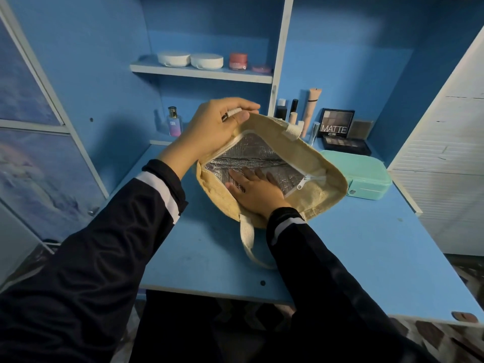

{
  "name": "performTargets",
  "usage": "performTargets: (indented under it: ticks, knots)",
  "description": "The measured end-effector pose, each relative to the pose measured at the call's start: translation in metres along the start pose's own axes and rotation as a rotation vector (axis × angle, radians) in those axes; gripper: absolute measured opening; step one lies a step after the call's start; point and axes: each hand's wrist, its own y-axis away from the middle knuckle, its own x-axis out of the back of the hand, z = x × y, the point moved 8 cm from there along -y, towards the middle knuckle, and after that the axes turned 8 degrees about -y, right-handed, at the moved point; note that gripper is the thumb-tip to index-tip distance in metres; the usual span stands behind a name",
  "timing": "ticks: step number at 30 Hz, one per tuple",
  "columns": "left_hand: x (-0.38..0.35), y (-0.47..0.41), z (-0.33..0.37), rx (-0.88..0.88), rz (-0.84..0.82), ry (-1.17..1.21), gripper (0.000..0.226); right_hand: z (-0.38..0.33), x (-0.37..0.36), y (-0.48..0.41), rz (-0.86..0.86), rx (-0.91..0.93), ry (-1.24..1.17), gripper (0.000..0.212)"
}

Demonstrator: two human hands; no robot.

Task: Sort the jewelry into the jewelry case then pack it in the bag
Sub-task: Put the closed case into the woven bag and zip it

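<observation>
Desk [353, 244] blue, carries everything | bag [327, 184] on it, mouth held open toward me | teal case [372, 174] closed, on desk just beside bag's right edge | my left hand [214, 127] grips bag's handle | my right hand [256, 191] flat inside bag, fingers spread

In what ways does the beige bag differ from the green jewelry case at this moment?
1. The bag is beige, woven and soft; the jewelry case is mint green, smooth and box-shaped.
2. The bag is held open, with its silver lining showing; the jewelry case is shut.
3. The left hand grips the bag's handle and the right hand lies flat inside the bag; no hand touches the jewelry case.
Both are on the blue desk.
</observation>
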Motion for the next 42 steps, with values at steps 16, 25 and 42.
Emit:
performTargets:
  ticks: [16, 25, 42]
  knots:
    - [-0.018, 0.02, 0.012, -0.101, -0.078, 0.056, 0.039, -0.005, 0.036, 0.035, 0.164, 0.142, -0.044, 0.05]
    - [-0.03, 0.024, 0.021, -0.08, -0.163, 0.066, 0.042, 0.021, 0.053, 0.077, 0.293, 0.191, 0.092, 0.049]
    - [-0.039, 0.014, 0.016, -0.038, -0.124, 0.018, 0.042, 0.054, 0.032, 0.094, 0.208, 0.11, 0.093, 0.05]
